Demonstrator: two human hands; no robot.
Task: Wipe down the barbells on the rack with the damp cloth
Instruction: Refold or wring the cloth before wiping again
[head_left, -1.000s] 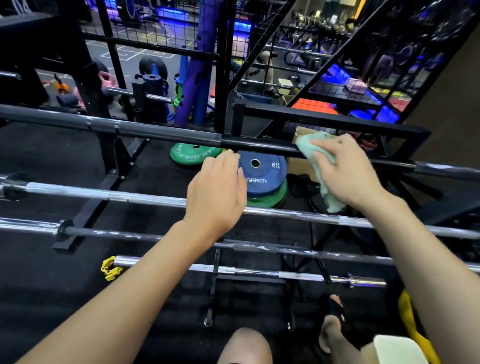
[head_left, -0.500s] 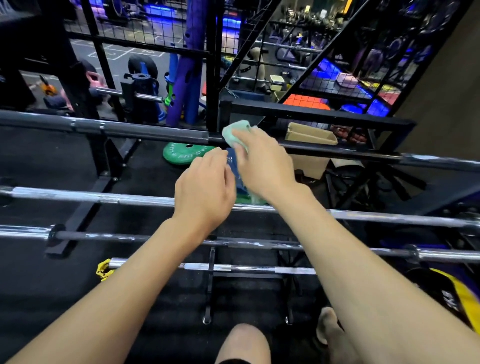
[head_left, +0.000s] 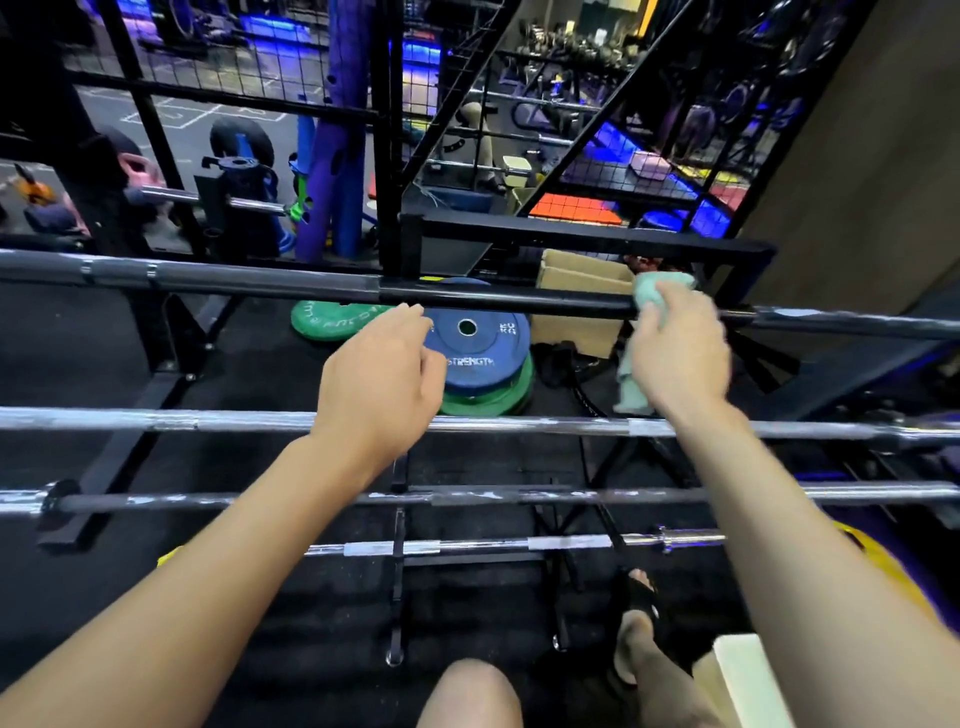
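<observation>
- Right hand (head_left: 678, 353) is curled around the cloth (head_left: 655, 296), pressing it onto the top bar (head_left: 270, 286) near that bar's right end, just in front of the cardboard box (head_left: 582, 306). One tail of the cloth hangs down below my hand towards the second bar (head_left: 208, 421).
- Left hand (head_left: 382, 379) holds nothing: fingers loosely bent, hovering just under the top bar near its middle. I cannot tell whether the fingertips touch the bar.
- Progress, as I judge it: I am working on the top bar, and the cloth sits on its right part. Nothing on the metal tells me which stretches are already wiped, so I cannot call this bar finished.
- Left to do, by my reading: three more bars lie on the rack (head_left: 171, 358) nearer to me, the second bar, a third (head_left: 311, 501) with patchy marks along it, and a shorter fourth (head_left: 467, 545). None has the cloth on it now.
- Beyond the rack, a blue plate (head_left: 475, 353) lies stacked on green ones on the floor.
</observation>
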